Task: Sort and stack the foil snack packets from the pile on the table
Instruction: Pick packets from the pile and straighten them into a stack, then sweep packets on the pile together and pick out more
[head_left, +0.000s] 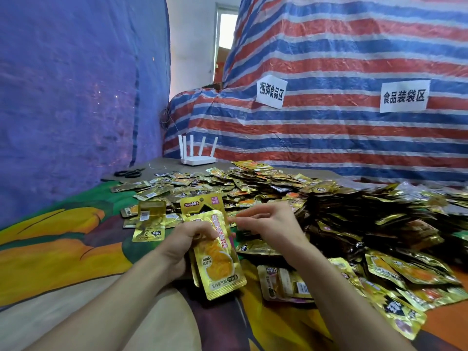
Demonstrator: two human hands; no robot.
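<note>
The left hand grips a stack of gold foil packets upright, its thumb across the front one; the red print there is too blurred to read. The right hand hovers just beside the stack's top, fingers loosely spread and blurred. The pile spreads behind and to the right of both hands. On the striped tarp beyond, paper signs read "捆绑食品区" and "食品装袋区".
</note>
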